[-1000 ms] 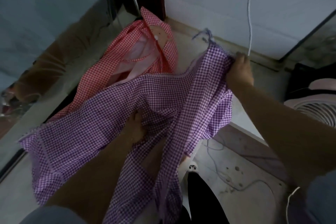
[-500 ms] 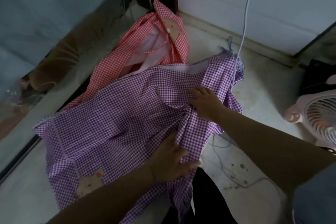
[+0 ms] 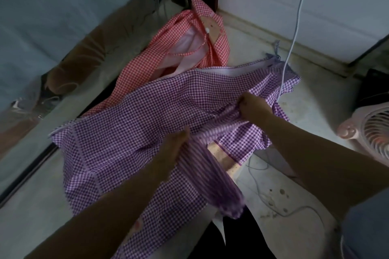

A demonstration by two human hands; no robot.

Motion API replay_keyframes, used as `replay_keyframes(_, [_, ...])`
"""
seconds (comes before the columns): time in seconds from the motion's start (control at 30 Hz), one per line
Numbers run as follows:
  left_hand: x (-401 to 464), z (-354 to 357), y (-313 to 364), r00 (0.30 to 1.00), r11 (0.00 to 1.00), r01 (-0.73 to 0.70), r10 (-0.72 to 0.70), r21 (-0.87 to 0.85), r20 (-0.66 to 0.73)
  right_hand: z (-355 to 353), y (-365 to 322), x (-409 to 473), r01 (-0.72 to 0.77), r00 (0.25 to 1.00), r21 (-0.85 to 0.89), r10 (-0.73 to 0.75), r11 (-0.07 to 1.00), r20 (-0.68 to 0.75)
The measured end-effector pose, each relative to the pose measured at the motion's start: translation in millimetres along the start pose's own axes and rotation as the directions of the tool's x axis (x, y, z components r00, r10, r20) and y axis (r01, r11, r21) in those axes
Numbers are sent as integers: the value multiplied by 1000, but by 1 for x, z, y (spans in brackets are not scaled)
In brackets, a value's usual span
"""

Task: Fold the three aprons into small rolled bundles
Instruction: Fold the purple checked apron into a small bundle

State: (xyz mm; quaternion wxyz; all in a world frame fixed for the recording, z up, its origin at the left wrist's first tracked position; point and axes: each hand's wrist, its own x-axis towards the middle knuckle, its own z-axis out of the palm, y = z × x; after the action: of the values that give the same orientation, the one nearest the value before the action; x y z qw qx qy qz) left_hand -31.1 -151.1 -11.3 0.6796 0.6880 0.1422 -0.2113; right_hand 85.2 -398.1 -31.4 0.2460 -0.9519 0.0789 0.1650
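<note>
A purple gingham apron (image 3: 134,132) lies spread over the pale floor in front of me. My right hand (image 3: 251,107) pinches a bunched fold of it near its right side. My left hand (image 3: 172,149) grips the same fold lower down, where the cloth hangs in a blurred, gathered strip (image 3: 216,185). Behind it, against the corner, a red gingham apron (image 3: 147,63) with a pale pink lining and an animal patch lies crumpled. A third apron is not in view.
A white cable (image 3: 294,27) hangs down past the purple apron's far corner. A pink fan (image 3: 370,130) stands at the right edge. Thin cords (image 3: 273,202) trail on the floor near my legs. A reflective panel (image 3: 63,48) lines the left side.
The purple apron has been laid down from being held up. My right hand came down from its top corner onto a fold at its middle right, and both hands now gather that fold.
</note>
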Motion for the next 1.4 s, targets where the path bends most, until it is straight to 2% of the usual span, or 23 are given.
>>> replay_keyframes(0.03, [12, -16, 12, 997, 987, 76, -73, -139, 29, 1, -2, 1, -23, 1000, 134, 23, 991, 1])
replay_keyframes(0.1, [35, -75, 17, 998, 993, 56, -58, -108, -14, 3, -11, -2, 17, 1000, 259, -12, 966, -22])
replay_keyframes(0.13, [45, -97, 12, 993, 997, 67, -70, -40, -90, 7, -16, -6, 79, 996, 236, -69, 968, -53])
replay_keyframes(0.23, [55, -133, 3, 939, 933, 303, -257, 193, -229, 21, -31, -21, 307, 947, 58, -299, 950, -121])
replay_keyframes(0.3, [47, -146, -3, 902, 904, 256, -94, 344, -422, 39, -41, -29, 431, 901, -8, -431, 902, -52])
replay_keyframes(0.37, [31, -151, -7, 851, 941, 173, 7, 291, -526, 56, -52, -33, 474, 878, -51, -468, 879, 102])
replay_keyframes(0.4, [28, -155, -12, 808, 970, 162, -23, 183, -589, 64, -57, -34, 475, 872, -66, -458, 878, 174])
replay_keyframes(0.47, [21, -153, -20, 792, 977, 196, -109, 82, -600, 77, -64, -34, 464, 869, -100, -430, 880, 243])
replay_keyframes(0.53, [17, -147, -23, 793, 972, 217, -122, 89, -597, 89, -76, -36, 505, 857, -187, -464, 843, 222])
replay_keyframes(0.63, [25, -135, -17, 799, 991, 117, -130, -60, -588, 107, -95, -42, 643, 766, -281, -598, 713, 236])
replay_keyframes(0.7, [35, -131, -12, 825, 978, 124, -195, -167, -531, 122, -107, -47, 651, 745, -239, -546, 720, 383])
replay_keyframes(0.8, [43, -131, -13, 876, 992, 127, -101, 24, -471, 140, -125, -55, 529, 643, -87, -333, 844, 689])
replay_keyframes(0.9, [42, -130, -16, 886, 964, 114, 12, 241, -464, 143, -137, -65, 656, 541, -112, -361, 747, 759])
replay_keyframes(0.97, [37, -130, -12, 822, 950, 116, 72, 291, -564, 141, -141, -68, 698, 526, -138, -373, 702, 764])
replay_keyframes(1.0, [36, -131, -11, 767, 968, 54, 116, 244, -631, 140, -142, -69, 704, 537, -127, -407, 698, 739])
replay_keyframes(1.07, [32, -135, -15, 572, 990, -126, 130, 70, -810, 139, -140, -63, 694, 605, -77, -522, 716, 602])
replay_keyframes(1.13, [23, -146, -33, 371, 977, -171, -58, -130, -927, 136, -132, -50, 585, 742, -31, -519, 811, 425])
replay_keyframes(1.17, [18, -152, -45, 337, 954, -128, -217, -273, -916, 132, -126, -40, 514, 813, -44, -470, 857, 343])
replay_keyframes(1.23, [8, -159, -69, 361, 858, 70, -497, -508, -789, 122, -111, -22, 437, 892, -173, -401, 883, 206])
replay_keyframes(1.27, [6, -161, -76, 300, 830, 146, -555, -538, -776, 117, -103, -15, 419, 907, -237, -391, 876, 159])
replay_keyframes(1.33, [13, -163, -70, 81, 876, 232, -452, -424, -889, 103, -94, 0, 431, 900, -287, -430, 855, 69])
replay_keyframes(1.37, [15, -162, -61, 60, 911, 300, -314, -283, -948, 97, -93, 6, 451, 887, -285, -461, 846, 35])
replay_keyframes(1.4, [20, -160, -53, 113, 933, 346, -145, -98, -983, 90, -93, 12, 472, 871, -280, -491, 836, -1])
